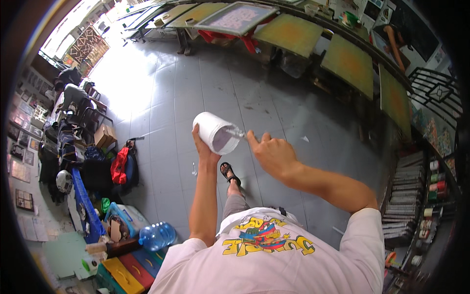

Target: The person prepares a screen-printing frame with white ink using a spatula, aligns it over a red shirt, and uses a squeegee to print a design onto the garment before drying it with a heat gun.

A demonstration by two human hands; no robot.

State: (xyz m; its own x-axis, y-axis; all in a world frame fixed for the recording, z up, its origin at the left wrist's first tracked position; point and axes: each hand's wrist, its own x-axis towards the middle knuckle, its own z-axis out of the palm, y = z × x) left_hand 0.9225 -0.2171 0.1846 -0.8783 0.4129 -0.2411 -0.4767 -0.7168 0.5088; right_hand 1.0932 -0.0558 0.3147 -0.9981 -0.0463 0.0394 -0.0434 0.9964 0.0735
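My left hand (207,151) is closed around a white plastic tub (207,123), gripping it from its left and underside. The tub is tilted, its open mouth facing right and toward me. A pale, whitish coating shows on the inner wall. At the mouth, a thin whitish stirring tool (237,132) reaches in over the rim. My right hand (275,155) is closed on the outer end of that tool, just right of the tub. The tool's far end is hidden inside the tub, so its exact kind cannot be made out.
Tables with printing screens (289,34) curve along the far and right sides. A grey tiled floor (196,88) lies beneath me. Left are chairs, a red backpack (119,165), a blue water jug (157,236) and colored drawers (128,270). A co-worker's arm (395,48) shows far right.
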